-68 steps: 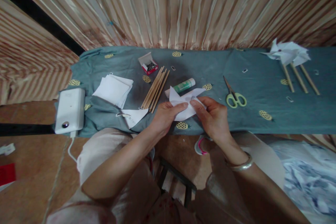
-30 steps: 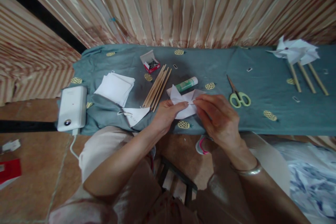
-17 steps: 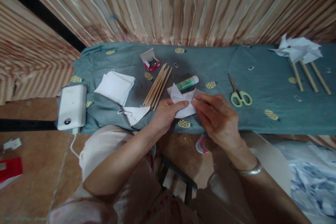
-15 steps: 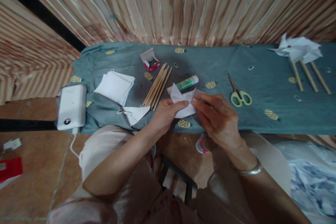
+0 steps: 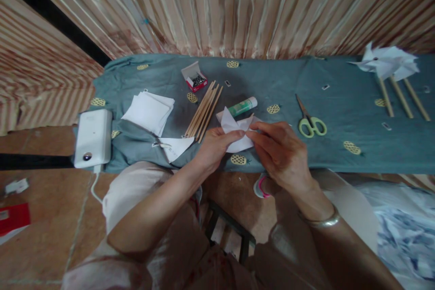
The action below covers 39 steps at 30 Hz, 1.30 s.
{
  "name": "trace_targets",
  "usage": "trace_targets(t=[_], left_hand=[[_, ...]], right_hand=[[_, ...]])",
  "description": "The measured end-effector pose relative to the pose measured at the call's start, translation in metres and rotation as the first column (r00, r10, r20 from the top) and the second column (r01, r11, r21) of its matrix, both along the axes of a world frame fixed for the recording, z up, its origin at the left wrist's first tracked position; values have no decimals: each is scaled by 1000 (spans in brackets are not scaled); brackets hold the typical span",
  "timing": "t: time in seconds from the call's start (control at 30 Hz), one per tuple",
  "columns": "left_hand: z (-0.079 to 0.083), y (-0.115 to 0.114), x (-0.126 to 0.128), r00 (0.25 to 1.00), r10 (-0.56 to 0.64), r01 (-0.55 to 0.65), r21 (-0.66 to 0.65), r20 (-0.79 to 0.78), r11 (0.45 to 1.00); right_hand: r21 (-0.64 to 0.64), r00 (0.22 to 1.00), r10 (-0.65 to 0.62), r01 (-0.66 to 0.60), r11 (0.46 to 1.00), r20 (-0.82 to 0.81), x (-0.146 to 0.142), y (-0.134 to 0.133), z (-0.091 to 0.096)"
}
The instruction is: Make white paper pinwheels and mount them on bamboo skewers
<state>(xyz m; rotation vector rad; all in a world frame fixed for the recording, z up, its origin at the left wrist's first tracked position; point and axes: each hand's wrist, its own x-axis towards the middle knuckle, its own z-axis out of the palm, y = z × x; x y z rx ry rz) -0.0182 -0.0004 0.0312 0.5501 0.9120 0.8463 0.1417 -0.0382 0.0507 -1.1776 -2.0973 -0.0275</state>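
Note:
A white paper pinwheel [image 5: 239, 144], its corners folded inward, is held between both hands above the table's near edge. My left hand [image 5: 215, 146] grips it from the left, thumb pressed near the centre. From the right, my right hand [image 5: 280, 150] pinches the paper close to the centre with thumb and fingers; whether a pin sits there is hidden. Just behind the pinwheel lies a green and white glue stick [image 5: 243, 107]. Left of it rests a bundle of wooden sticks [image 5: 205, 111], with a cut piece of paper [image 5: 178, 148] at their near end.
A stack of white paper [image 5: 148, 112] lies left, beside a white power bank [image 5: 93, 138] with a cable. An opened red box of pins [image 5: 196, 80] stands behind the sticks. Green-handled scissors [image 5: 311, 122] lie right; several finished pinwheels [image 5: 390, 61] on sticks are at far right.
Almost nothing differs. Both hands keep hold of the pinwheel, and the fingers of my right hand have shifted very slightly at its centre.

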Motion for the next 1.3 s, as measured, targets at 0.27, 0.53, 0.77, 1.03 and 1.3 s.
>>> trace_targets(t=[0.27, 0.53, 0.77, 1.03, 1.3], left_hand=[[1, 1, 0, 1000, 16, -16, 14, -2, 1000], [-3, 2, 0, 1000, -3, 3, 18, 18, 1000], [-1, 3, 1, 1000, 24, -24, -9, 15, 1000], [0, 14, -5, 993, 79, -73, 70, -87, 995], [11, 29, -17, 942, 233, -185, 204, -242, 961]], right_hand=[[-35, 999, -17, 18, 999, 28, -1, -1, -1], [-10, 998, -24, 24, 1000, 59, -1, -1, -1], [1, 998, -17, 17, 1000, 57, 0, -1, -1], [-72, 976, -176, 168, 983, -131, 19, 6, 5], [-316, 863, -464, 391, 864, -202, 61, 18, -14]])
